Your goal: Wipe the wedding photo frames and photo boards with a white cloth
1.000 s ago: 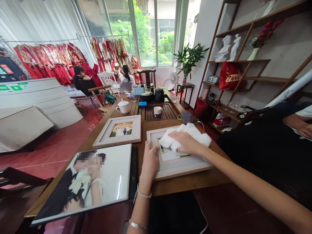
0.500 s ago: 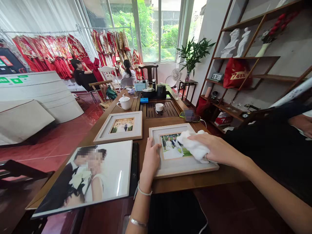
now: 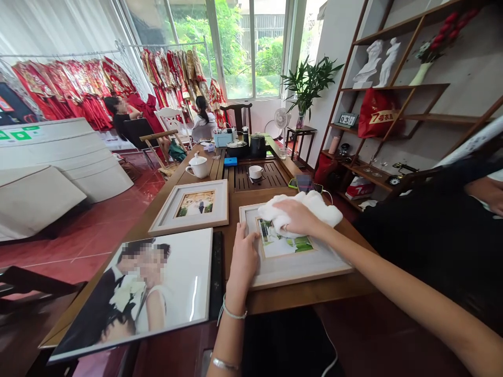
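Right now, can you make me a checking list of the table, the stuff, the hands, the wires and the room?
Surface: brown wooden table, partly covered.
Job's things: white cloth on the near right picture frame, hiding part of its photo; another framed photo and a large photo panel to the left.
Clutter: lidded white cup, small white cup, blue box, phone.
Hands: left hand at the frame's left edge; right hand on the cloth.
Cables: white cable beside the phone.
Surroundings: hanging red garments, leafy plant, fan.
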A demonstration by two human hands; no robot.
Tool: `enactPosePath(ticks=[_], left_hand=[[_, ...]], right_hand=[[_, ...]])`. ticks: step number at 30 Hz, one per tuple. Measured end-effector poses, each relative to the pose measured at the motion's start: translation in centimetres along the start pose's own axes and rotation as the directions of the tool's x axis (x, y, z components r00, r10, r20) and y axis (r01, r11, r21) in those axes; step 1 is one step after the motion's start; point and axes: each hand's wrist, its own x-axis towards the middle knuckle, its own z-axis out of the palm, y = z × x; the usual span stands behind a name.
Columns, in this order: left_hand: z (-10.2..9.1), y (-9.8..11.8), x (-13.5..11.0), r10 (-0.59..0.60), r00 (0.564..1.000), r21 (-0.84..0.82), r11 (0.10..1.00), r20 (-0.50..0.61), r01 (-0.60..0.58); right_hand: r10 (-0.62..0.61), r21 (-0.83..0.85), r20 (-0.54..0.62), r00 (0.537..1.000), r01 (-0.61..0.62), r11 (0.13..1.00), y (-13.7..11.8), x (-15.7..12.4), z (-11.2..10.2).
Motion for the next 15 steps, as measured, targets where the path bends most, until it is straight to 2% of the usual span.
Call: enactPosePath(ticks=[3,6,10,15], left_hand=[[0.1,-0.1,0.0,0.002,1.0,-0.032,0.999,-0.015,-0.002],[0.0,-0.1,0.0,-0.014,1.0,-0.052,0.999,-0.007,0.013],[-0.1,0.2,0.0,-0.034,0.999,-0.05,0.998,0.002,0.035],[-0.1,0.3,0.0,-0.061,0.998,-0.027,0.998,0.002,0.061]], right_hand=[[-0.15,0.125,0.098,0.984,0.137,0.983,-2.5,-1.3,-0.2],[-0.226,0.23,0.189,0.956,0.181,0.956,-4.4,-3.5,-1.4],[-0.212,0.297,0.251,0.945,0.133,0.946,-5.1,-6.6,-3.9],[-0.127,0.292,0.304,0.944,0.035,0.956,-3.8,-9.9,-7.1]])
